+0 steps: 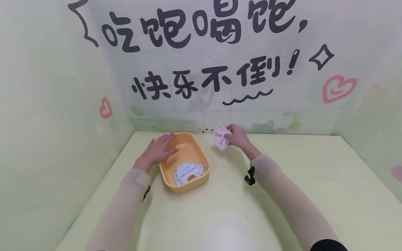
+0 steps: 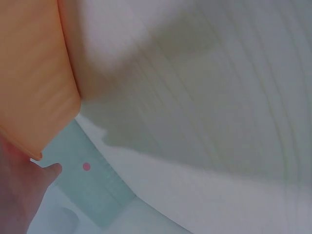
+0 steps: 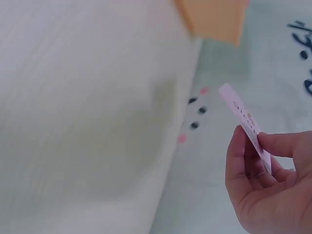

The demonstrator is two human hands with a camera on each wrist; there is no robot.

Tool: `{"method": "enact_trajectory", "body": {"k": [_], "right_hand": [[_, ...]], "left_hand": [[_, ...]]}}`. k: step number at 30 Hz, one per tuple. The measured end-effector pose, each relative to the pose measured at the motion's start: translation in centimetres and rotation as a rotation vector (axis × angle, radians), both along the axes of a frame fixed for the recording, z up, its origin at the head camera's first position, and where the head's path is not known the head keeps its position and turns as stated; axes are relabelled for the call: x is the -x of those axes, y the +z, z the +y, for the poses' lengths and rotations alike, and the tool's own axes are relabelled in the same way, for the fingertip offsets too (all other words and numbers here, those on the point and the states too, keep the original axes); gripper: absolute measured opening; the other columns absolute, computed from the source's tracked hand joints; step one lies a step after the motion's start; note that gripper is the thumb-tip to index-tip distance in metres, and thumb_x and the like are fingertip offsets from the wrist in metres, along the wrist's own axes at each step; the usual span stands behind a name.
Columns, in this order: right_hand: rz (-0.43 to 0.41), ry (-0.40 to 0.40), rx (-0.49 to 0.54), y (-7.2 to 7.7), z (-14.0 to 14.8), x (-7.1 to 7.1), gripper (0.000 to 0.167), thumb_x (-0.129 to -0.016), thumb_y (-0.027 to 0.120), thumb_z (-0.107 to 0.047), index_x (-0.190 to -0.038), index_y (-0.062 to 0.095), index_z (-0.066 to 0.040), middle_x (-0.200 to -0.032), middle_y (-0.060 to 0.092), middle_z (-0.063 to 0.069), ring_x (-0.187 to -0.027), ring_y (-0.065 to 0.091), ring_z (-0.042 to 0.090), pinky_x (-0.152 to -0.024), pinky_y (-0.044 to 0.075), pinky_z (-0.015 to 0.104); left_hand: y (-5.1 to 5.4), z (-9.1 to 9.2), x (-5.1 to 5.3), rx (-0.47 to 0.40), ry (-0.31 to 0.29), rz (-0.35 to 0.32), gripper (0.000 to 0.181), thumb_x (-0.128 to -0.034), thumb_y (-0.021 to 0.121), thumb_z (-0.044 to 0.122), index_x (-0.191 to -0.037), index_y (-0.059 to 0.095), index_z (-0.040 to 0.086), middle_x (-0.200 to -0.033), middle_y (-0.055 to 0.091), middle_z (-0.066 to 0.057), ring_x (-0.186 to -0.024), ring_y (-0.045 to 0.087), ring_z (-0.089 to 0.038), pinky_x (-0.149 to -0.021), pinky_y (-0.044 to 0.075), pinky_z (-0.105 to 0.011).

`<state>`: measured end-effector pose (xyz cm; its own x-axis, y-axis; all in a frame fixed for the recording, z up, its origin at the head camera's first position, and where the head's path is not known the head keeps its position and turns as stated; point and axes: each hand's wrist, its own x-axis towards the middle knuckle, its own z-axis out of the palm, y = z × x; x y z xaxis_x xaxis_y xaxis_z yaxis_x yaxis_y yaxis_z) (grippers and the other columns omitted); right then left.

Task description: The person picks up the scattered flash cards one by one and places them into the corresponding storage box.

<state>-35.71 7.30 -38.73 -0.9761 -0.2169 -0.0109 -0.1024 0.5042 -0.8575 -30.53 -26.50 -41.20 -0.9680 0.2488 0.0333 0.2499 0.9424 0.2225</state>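
Note:
An orange-yellow plastic bin (image 1: pixel 204 160) with rounded corners stands on the table. Several picture cards (image 1: pixel 189 172) lie piled at its near end, the top one reading "hamburger". My left hand (image 1: pixel 157 150) rests over the bin's left rim, its fingers extended toward the far corner and the thumb over the inside. Only part of that hand (image 2: pixel 17 190) shows beside the bin wall (image 2: pixel 34 63) in the left wrist view. To the right of the bin, my right hand (image 1: pixel 238 136) pinches a pink giraffe card (image 1: pixel 221 138) between thumb and fingers, raised above the table.
The pale tabletop (image 1: pixel 307 181) meets a printed backdrop (image 1: pixel 201 115) with large dark lettering close behind the bin and the right hand. Side walls (image 1: pixel 62 132) bound the table left and right. Dark bits hang at both sleeve cuffs.

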Motion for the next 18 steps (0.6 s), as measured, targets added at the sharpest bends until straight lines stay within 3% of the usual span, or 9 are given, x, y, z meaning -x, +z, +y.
{"method": "enact_trajectory", "body": {"k": [5, 8, 11, 18], "right_hand": [[0.009, 0.057, 0.151, 1.6, -2.5, -1.6, 0.036, -0.094, 0.059, 0.002, -0.129, 0.051, 0.006, -0.114, 0.063, 0.026, -0.081, 0.067, 0.022, -0.074, 0.063, 0.035], [-0.005, 0.131, 0.155, 2.0, -4.3, -3.0, 0.039, -0.092, 0.062, 0.003, -0.13, 0.052, 0.003, -0.112, 0.064, 0.024, -0.078, 0.067, 0.019, -0.071, 0.063, 0.033], [-0.01, 0.234, 0.081, 2.0, -5.8, -4.3, 0.037, -0.091, 0.065, 0.002, -0.128, 0.056, 0.0, -0.107, 0.066, 0.021, -0.077, 0.067, 0.018, -0.068, 0.062, 0.03], [0.109, 0.427, -0.206, 1.4, -7.8, -6.2, 0.027, -0.091, 0.069, -0.004, -0.118, 0.066, -0.004, -0.103, 0.07, 0.011, -0.09, 0.064, 0.018, -0.075, 0.055, 0.025]], "left_hand": [[0.2, 0.1, 0.3, -0.02, -0.002, -0.014, 0.073, -0.1016, 0.035, 0.06, -0.16, 0.024, 0.017, -0.167, 0.022, -0.008, -0.154, 0.019, -0.038, -0.121, 0.006, -0.068], [0.3, 0.2, 0.3, -0.033, 0.01, -0.019, 0.072, -0.102, 0.033, 0.061, -0.16, 0.023, 0.019, -0.167, 0.024, -0.008, -0.153, 0.021, -0.037, -0.121, 0.006, -0.068], [0.2, 0.0, 0.3, -0.03, 0.021, -0.026, 0.071, -0.1027, 0.032, 0.06, -0.16, 0.023, 0.019, -0.167, 0.024, -0.008, -0.153, 0.023, -0.037, -0.121, 0.006, -0.069], [0.7, 0.3, 0.5, -0.028, 0.026, 0.0, 0.071, -0.1021, 0.035, 0.059, -0.159, 0.026, 0.017, -0.167, 0.021, -0.01, -0.152, 0.024, -0.039, -0.12, 0.003, -0.07]]}}
